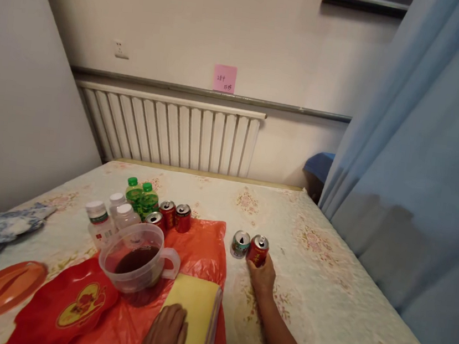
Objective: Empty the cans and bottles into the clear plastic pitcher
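Head view. The right hand [263,279] has its grip closed around the lower part of a red can [259,247], which is upright at the right of the surface [313,310]. A green can [240,245] stands just beside it, to its left; its top shows a dark opening. Whether the red can is being set down or picked up cannot be determined. The left hand [164,334] rests palm down on a folded yellow cloth [197,302]; its palm is hidden, so the state of that grip cannot be told.

Arrangement: three more cans [182,219] stand together, apart from the held pair, next to green bottles [149,202] and white-capped bottles [97,223]. A jug [126,278] of dark liquid stands in front of this group, handle to the right, partly hiding it. A red sheet [204,241] extends under the yellow cloth. A red plate [82,310] lies near the jug, and an orange disc [3,290] lies farther left.

Obstructions: the green can limits access to the held can's left side.
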`<action>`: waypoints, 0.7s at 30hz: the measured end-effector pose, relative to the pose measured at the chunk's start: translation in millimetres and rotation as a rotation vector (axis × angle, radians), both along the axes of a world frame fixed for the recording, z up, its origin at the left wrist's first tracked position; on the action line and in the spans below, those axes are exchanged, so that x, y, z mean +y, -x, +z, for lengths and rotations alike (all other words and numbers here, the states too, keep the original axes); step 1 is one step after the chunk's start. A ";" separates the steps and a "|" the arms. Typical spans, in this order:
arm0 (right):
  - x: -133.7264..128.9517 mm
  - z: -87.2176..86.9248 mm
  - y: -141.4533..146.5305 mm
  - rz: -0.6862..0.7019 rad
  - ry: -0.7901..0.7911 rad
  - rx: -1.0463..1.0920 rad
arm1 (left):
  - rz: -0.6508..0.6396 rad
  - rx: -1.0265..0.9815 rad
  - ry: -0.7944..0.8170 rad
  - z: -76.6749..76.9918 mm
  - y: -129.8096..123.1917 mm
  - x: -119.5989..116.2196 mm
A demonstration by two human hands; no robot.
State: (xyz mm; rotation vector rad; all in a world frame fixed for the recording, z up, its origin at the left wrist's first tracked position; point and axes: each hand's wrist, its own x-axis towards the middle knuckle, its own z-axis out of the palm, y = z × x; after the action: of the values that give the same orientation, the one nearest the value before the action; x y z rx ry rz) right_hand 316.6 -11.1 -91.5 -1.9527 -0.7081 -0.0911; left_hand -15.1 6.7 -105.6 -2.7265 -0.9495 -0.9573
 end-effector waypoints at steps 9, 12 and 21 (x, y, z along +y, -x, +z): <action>-12.4 10.2 10.7 -0.069 -0.091 0.047 | 0.014 -0.058 -0.030 1.6 -1.9 -2.5; -24.5 15.0 32.0 -0.181 -0.177 0.054 | 0.017 -0.085 -0.055 0.2 -2.4 -3.2; 40.7 65.0 107.6 0.366 -0.193 0.024 | -0.010 -0.093 0.012 -15.0 -2.5 2.6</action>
State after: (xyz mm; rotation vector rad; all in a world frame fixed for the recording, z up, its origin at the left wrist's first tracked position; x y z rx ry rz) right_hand 209.0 29.5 -26.6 -1.6131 -0.9913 0.0855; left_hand -12.6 9.3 -120.6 -2.7202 -0.9602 -1.0923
